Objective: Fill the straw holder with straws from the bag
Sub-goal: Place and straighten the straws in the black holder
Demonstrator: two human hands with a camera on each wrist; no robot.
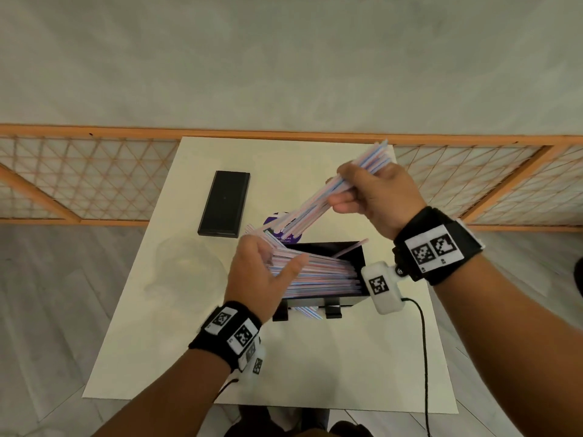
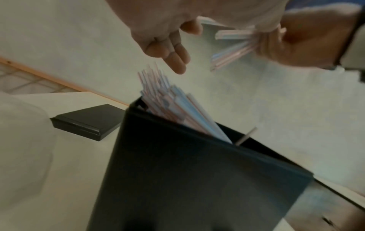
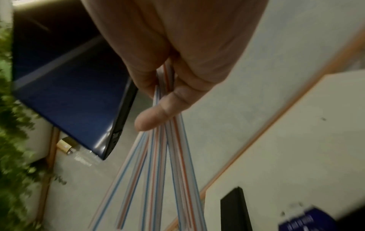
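A black straw holder (image 1: 328,302) stands open-topped in the middle of a white table (image 1: 315,367). It holds a thick layer of pink- and blue-striped straws (image 1: 325,272), whose left ends stick out past its wall. My left hand (image 1: 255,272) is at those ends with straight fingers (image 2: 171,51) and thumb spread. My right hand (image 1: 372,197) grips a bundle of straws (image 1: 309,209) that slopes down-left over the holder (image 2: 197,171). In the right wrist view the thumb (image 3: 158,115) clamps the bundle (image 3: 158,171).
A black lid (image 1: 224,204) lies flat at the back left of the table. A purple-labelled bag (image 1: 277,223) sits behind the holder, and clear plastic (image 1: 186,266) lies to its left. An orange lattice rail (image 1: 94,178) runs behind the table.
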